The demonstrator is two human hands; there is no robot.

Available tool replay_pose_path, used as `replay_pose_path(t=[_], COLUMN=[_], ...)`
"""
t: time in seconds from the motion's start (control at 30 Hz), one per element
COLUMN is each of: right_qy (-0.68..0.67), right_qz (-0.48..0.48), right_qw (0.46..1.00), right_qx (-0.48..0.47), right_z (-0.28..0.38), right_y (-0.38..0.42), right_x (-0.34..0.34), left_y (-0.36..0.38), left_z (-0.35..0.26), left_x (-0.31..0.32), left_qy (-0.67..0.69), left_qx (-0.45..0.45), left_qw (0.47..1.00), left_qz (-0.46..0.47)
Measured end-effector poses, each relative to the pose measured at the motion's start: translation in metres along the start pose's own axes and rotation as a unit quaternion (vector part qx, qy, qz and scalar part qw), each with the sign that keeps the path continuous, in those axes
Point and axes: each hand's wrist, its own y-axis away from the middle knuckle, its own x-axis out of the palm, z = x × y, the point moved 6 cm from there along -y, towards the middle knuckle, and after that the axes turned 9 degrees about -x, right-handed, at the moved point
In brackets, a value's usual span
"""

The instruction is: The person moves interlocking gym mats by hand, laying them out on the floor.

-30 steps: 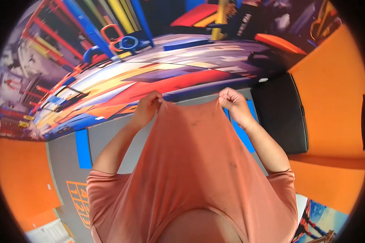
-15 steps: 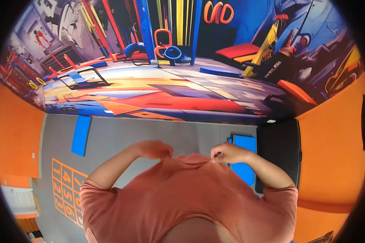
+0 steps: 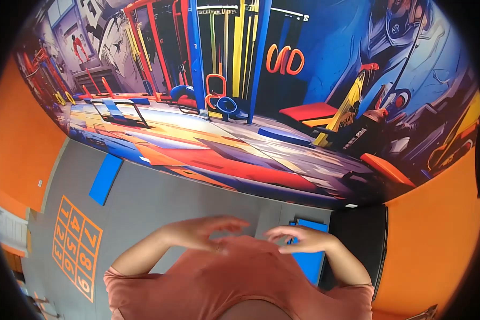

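A salmon-coloured T-shirt covers my torso at the bottom of the view. My left hand is just in front of the shirt's chest, left of the middle, its fingers apart and somewhat blurred. To the right, my right hand hovers near the shirt front with curved, parted fingers and nothing between them. The two hands face each other with a gap between their fingertips.
A wall mural of gym equipment spans the far side. On the grey floor lie a blue mat, another blue mat and an orange number grid. A black mat stands beside an orange wall.
Both hands have let go of the shirt fabric and opened. They are a little lower in the view. The mural has shifted down and tilted as the camera moved.
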Motion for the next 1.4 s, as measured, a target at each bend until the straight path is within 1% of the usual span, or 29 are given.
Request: replay_pose_path(t=[0.03, 0.07, 0.1, 0.13, 0.17, 0.23, 0.27, 0.3, 0.37, 0.43, 0.47, 0.53, 0.6, 0.67, 0.73, 0.8, 0.87, 0.9, 0.93, 0.97, 1.0, 1.07, 1.1, 1.13, 1.17, 1.23, 1.27, 1.33, 1.4], right_qy=[0.001, 0.014, 0.028, 0.041, 0.049, 0.063, 0.043, 0.026, 0.045, -0.006, -0.009, -0.173, -0.183, -0.194, -0.062, -0.006, 0.033, 0.03, 0.03, -0.053, -0.135, -0.156, -0.188, -0.221, -0.22, -0.08, -0.082, 0.085, 0.072], right_qz=[0.007, 0.081, 0.156, 0.186, 0.196, 0.222, 0.225, 0.231, 0.226, 0.13, 0.149, 0.054, 0.07, 0.088, 0.261, 0.334, 0.425, 0.432, 0.442, 0.39, 0.334, 0.335, 0.356, 0.376, 0.385, 0.549, 0.554, 0.619, 0.606], right_qw=[1.0, 0.993, 0.975, 0.973, 0.969, 0.961, 0.967, 0.97, 0.967, 0.975, 0.973, 0.963, 0.955, 0.946, 0.949, 0.929, 0.887, 0.882, 0.877, 0.902, 0.919, 0.911, 0.895, 0.878, 0.875, 0.808, 0.806, 0.768, 0.772], right_qx=[-0.002, -0.081, -0.159, -0.133, -0.14, -0.152, -0.111, -0.07, -0.113, -0.178, -0.178, -0.199, -0.223, -0.243, -0.162, -0.157, -0.177, -0.186, -0.186, -0.175, -0.16, -0.183, -0.191, -0.197, -0.191, -0.197, -0.193, -0.14, -0.178], right_z=[0.009, 0.023, 0.036, 0.034, 0.03, 0.025, 0.02, 0.016, 0.023, 0.038, 0.039, 0.046, 0.061, 0.075, 0.078, 0.089, 0.1, 0.107, 0.112, 0.122, 0.13, 0.144, 0.148, 0.15, 0.149, 0.139, 0.135, 0.111, 0.11], right_y=[0.006, 0.011, 0.018, 0.02, 0.02, 0.021, 0.019, 0.015, 0.007, -0.01, -0.017, -0.037, -0.052, -0.066, -0.076, -0.086, -0.091, -0.098, -0.103, -0.113, -0.123, -0.139, -0.146, -0.15, -0.155, -0.152, -0.157, -0.162, -0.177], right_x=[0.0, 0.008, 0.015, 0.021, 0.023, 0.024, 0.022, 0.02, 0.013, 0.0, 0.002, -0.005, 0.018, 0.049, 0.102, 0.149, 0.194, 0.21, 0.227, 0.237, 0.247, 0.28, 0.3, 0.316, 0.329, 0.365, 0.373, 0.386, 0.391], left_y=[-0.001, -0.006, -0.007, -0.008, -0.011, -0.012, -0.008, -0.004, 0.007, 0.021, 0.031, 0.052, 0.076, 0.109, 0.143, 0.184, 0.241, 0.267, 0.301, 0.334, 0.354, 0.393, 0.399, 0.406, 0.4, 0.398, 0.405, 0.416, 0.432], left_z=[-0.018, -0.02, -0.023, -0.027, -0.032, -0.036, -0.039, -0.041, -0.042, -0.058, -0.063, -0.06, -0.034, -0.034, -0.028, -0.025, -0.012, -0.009, -0.015, -0.02, -0.018, -0.018, -0.012, -0.003, 0.007, 0.026, 0.033, 0.051, 0.06], left_x=[0.014, 0.024, 0.045, 0.061, 0.061, 0.062, 0.063, 0.057, 0.053, 0.062, 0.073, 0.09, 0.104, 0.111, 0.128, 0.135, 0.134, 0.14, 0.136, 0.137, 0.145, 0.159, 0.171, 0.177, 0.184, 0.202, 0.204, 0.204, 0.191], left_qy=[0.124, 0.123, 0.069, 0.013, 0.008, -0.033, -0.031, 0.046, 0.129, 0.062, 0.028, -0.007, 0.203, 0.186, -0.032, -0.016, 0.054, 0.058, 0.05, 0.039, 0.04, 0.086, 0.199, 0.205, 0.134, 0.044, 0.048, 0.095, 0.152], left_qx=[0.03, 0.029, 0.052, 0.073, 0.074, -0.007, -0.009, -0.014, -0.013, 0.115, 0.173, 0.191, 0.043, 0.017, -0.045, -0.029, -0.037, -0.041, 0.021, 0.083, 0.083, 0.124, 0.075, 0.076, 0.025, -0.095, -0.095, -0.084, -0.07], left_qw=[0.989, 0.99, 0.989, 0.982, 0.984, 0.988, 0.991, 0.997, 0.991, 0.991, 0.985, 0.981, 0.971, 0.969, 0.992, 0.984, 0.956, 0.952, 0.92, 0.875, 0.869, 0.839, 0.847, 0.84, 0.892, 0.945, 0.943, 0.942, 0.924], left_qz=[0.068, 0.061, 0.118, 0.172, 0.16, 0.15, 0.133, 0.068, -0.025, -0.013, -0.002, -0.041, -0.12, -0.16, -0.112, -0.173, -0.287, -0.297, -0.389, -0.476, -0.486, -0.524, -0.487, -0.497, -0.431, -0.311, -0.315, -0.312, -0.344])
